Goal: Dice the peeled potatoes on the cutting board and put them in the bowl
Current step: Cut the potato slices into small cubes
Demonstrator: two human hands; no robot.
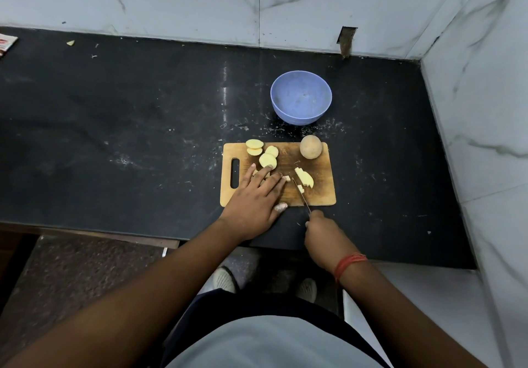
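A wooden cutting board [320,193] lies on the black counter. Round potato slices [268,160] sit at its upper left, a whole potato [311,146] at its upper right, and cut strips [305,178] right of the middle. My left hand [254,196] lies flat with straight fingers pressing down on potato pieces. My right hand [323,233], off the board's near edge, grips the handle of a knife [300,193] whose blade points up between my left fingers and the strips. A blue bowl [301,110] stands behind the board; nothing shows inside it.
The white marble wall [471,110] closes off the counter at the right and back. A small packet [7,44] lies at the far left back edge, a potato scrap [70,42] near it. The counter's front edge [114,231] runs just below my hands.
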